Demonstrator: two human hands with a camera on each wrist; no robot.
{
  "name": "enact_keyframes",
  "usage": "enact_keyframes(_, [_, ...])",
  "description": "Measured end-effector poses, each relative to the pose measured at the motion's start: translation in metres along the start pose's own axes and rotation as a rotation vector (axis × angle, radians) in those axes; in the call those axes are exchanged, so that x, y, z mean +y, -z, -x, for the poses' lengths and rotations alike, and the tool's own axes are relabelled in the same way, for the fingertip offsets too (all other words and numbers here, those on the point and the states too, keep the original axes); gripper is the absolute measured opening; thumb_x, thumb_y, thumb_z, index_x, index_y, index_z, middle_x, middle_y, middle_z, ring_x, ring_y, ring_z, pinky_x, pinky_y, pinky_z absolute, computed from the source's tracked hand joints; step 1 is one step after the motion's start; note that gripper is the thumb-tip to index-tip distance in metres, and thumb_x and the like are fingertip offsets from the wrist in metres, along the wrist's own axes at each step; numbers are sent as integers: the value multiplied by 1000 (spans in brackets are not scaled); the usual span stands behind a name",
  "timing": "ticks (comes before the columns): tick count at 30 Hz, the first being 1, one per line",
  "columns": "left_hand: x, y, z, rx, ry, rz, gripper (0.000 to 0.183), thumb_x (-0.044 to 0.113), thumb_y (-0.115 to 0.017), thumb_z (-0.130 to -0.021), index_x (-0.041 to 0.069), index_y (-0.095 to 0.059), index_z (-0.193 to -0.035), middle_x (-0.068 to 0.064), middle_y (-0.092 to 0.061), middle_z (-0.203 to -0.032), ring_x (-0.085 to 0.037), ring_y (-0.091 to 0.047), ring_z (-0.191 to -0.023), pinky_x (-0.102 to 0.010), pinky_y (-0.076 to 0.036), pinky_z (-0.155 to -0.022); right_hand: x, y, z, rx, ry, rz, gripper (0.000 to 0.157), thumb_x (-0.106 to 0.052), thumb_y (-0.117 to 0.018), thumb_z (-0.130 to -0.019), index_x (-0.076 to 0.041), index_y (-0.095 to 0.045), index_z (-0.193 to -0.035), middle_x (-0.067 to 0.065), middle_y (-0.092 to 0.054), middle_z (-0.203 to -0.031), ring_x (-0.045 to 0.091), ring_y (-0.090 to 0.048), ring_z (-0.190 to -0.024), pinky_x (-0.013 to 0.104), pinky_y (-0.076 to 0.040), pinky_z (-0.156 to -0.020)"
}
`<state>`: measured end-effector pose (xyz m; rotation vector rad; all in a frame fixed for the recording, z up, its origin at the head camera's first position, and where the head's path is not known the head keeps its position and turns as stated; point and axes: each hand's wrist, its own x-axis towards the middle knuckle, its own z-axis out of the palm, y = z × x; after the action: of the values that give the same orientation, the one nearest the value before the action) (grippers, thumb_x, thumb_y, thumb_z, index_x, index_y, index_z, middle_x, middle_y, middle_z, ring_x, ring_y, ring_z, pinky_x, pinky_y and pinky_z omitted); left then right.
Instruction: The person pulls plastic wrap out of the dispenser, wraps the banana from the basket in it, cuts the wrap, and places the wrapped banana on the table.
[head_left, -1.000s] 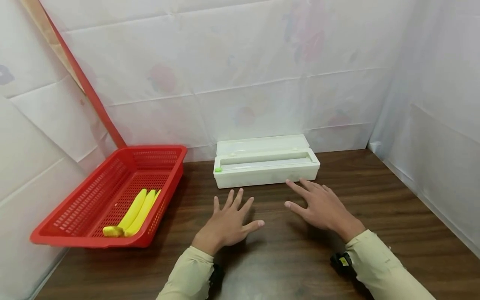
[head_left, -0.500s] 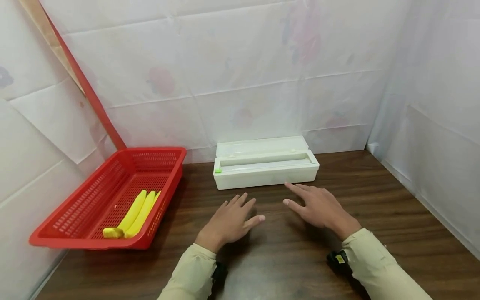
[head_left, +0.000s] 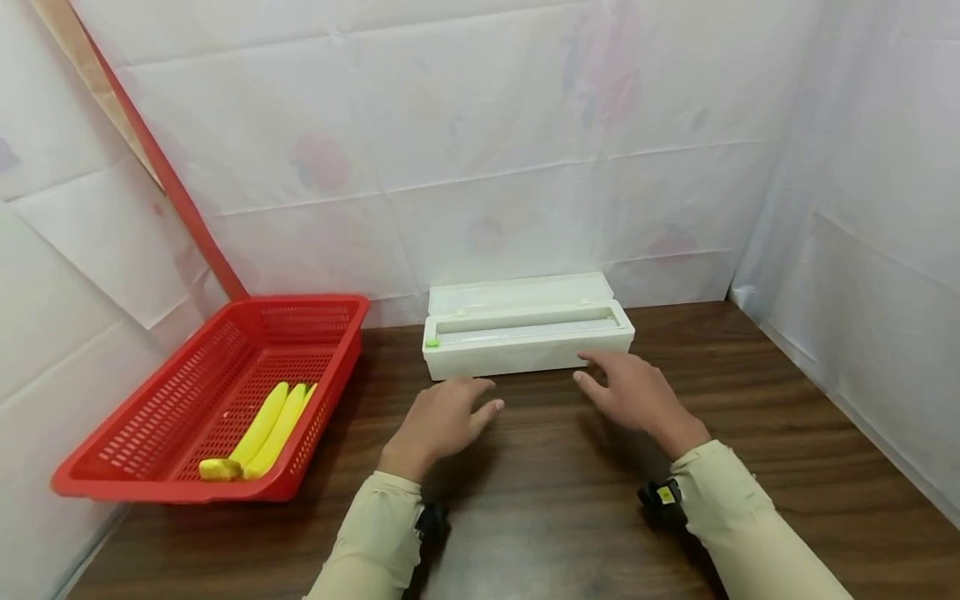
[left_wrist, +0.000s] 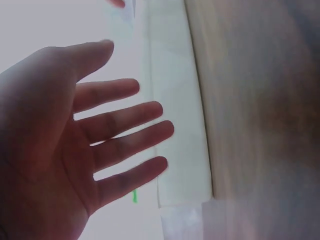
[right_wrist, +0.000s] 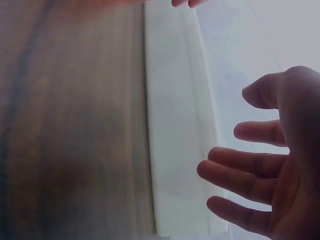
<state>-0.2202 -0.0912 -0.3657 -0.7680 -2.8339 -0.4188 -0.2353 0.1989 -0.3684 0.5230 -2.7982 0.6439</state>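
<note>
A long white box (head_left: 525, 359) with its lid (head_left: 521, 292) flipped back stands near the rear wall. Inside it lies a pale roll, and a small green slider (head_left: 432, 342) sits at its left end; it looks like a cling film dispenser. My left hand (head_left: 442, 417) hovers in front of the box's left part, holding nothing. In the left wrist view its fingers (left_wrist: 125, 122) are spread and slightly bent. Before the box's right part hovers my right hand (head_left: 633, 392), bare of any object, its fingers (right_wrist: 245, 180) loosely bent in the right wrist view.
On the left stands a red plastic basket (head_left: 176, 492) with yellow bananas (head_left: 262, 429) lying in it. The dark wooden table (head_left: 555, 508) is bordered by white sheeting (head_left: 480, 150) at the back and sides. A red strip (head_left: 180, 192) runs up behind the basket.
Both hands' fingers go from spread and outstretched to more bent and lowered. The hands shift only slightly. The box, basket and bananas stay in place.
</note>
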Motion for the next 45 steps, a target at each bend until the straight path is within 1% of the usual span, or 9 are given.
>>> enact_keyframes(3, [-6,2,-5,95,-3,-4,32,37,-62,-99,15,-72,-120,-2,-73,-110,-24,-69,-102,-46,-54,-85,2,3,-7,49,-2,-54,41,-34,-57,-102,-8,-65,-133,8,-71,-115,26,-69,-100,52,-53,-83])
enact_keyframes(8, [-13,1,-12,231,-13,7,21,29,-64,-98,16,-76,-109,0,-74,-102,-20,-69,-90,-43,-56,-77,9,8,-12,140,-35,-98,35,-29,-57,-101,-6,-69,-123,11,-68,-116,27,-69,-97,51,-54,-80])
enact_keyframes(13, [-24,2,-18,363,-10,42,14,20,-66,-96,14,-77,-102,-1,-73,-101,-18,-68,-91,-40,-56,-79,19,8,-16,197,-47,-130,30,-25,-55,-101,-4,-70,-116,12,-61,-129,28,-69,-99,50,-54,-82])
enact_keyframes(18, [-39,10,-30,424,-5,88,14,16,-65,-95,10,-76,-100,-5,-70,-104,-24,-65,-98,-42,-54,-86,24,5,-25,216,-51,-130,33,-24,-53,-100,-1,-70,-118,15,-52,-144,29,-68,-102,51,-53,-86])
enact_keyframes(23, [-51,13,-45,441,9,115,16,15,-64,-96,7,-77,-102,-8,-70,-106,-28,-62,-102,-45,-50,-94,27,4,-33,265,-47,-102,35,-17,-53,-96,0,-66,-125,15,-50,-146,27,-65,-95,49,-52,-84])
enact_keyframes(29, [-66,7,-52,370,84,147,19,15,-63,-96,6,-77,-105,-11,-72,-109,-31,-62,-106,-47,-46,-99,30,-6,-38,259,-115,-90,35,-12,-51,-90,-1,-62,-121,15,-49,-148,28,-53,-98,41,-44,-73])
enact_keyframes(32, [-71,2,-54,351,66,149,20,13,-65,-95,5,-77,-108,-12,-72,-110,-32,-62,-109,-48,-44,-102,31,-8,-39,249,-145,-102,34,-12,-51,-89,-1,-62,-119,16,-48,-149,28,-52,-98,40,-42,-73])
enact_keyframes(38, [-72,-5,-59,366,-16,94,21,12,-67,-93,6,-75,-112,-11,-72,-113,-33,-63,-111,-47,-44,-102,38,-9,-41,229,-175,-142,34,-11,-54,-90,-2,-62,-121,17,-51,-144,26,-53,-77,41,-43,-71])
enact_keyframes(45, [-71,-9,-57,376,16,51,16,11,-69,-92,9,-76,-106,-7,-74,-107,-31,-65,-104,-48,-47,-94,45,-12,-41,184,-151,-164,38,-12,-53,-93,1,-63,-128,17,-53,-144,28,-56,-89,44,-45,-78])
